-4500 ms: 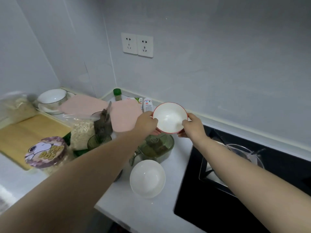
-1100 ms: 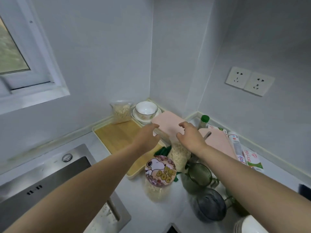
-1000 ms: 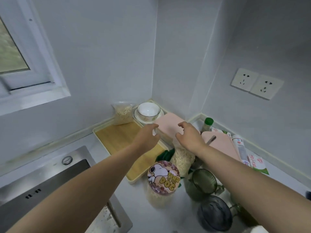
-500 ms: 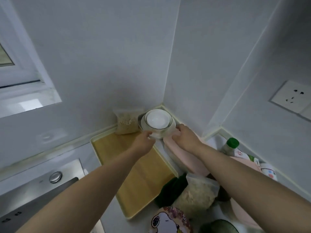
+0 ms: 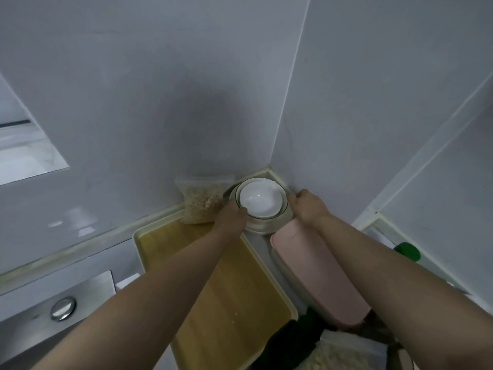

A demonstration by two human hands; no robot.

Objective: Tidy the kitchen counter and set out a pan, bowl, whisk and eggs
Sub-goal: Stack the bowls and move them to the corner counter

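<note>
At the bottom edge, closest to the camera, a clear bag (image 5: pixel 344 355) of pale flakes and a dark green thing (image 5: pixel 290 335) are cut off, so I cannot say what the green one is. At the lower left is a part of the steel sink (image 5: pixel 34 324). Two bare forearms reach forward over a wooden tray (image 5: pixel 213 289) with a cream rim and over a pink box (image 5: pixel 317 273) that lies just beside it. A green cap (image 5: pixel 406 251) shows past the right arm, and what it closes is hidden. Farther on, the left hand (image 5: pixel 230 217) grips the left rim of the white bowl (image 5: pixel 260 200), with the thumb on the rim and the fingers bent below it. The right hand (image 5: pixel 309 206) has its fingers curled round the right edge of the plate (image 5: pixel 266 227) under the bowl. The bowl stands deep in the corner, between the pink box and a bag of grains (image 5: pixel 202 201) that leans on the wall. I think this is why both hands take it from opposite sides: the stack can come up level and the bowl will not slide. The fingertips are behind the rims, so how firm the hold is, and how many dishes are stacked there, is hard to tell.
</note>
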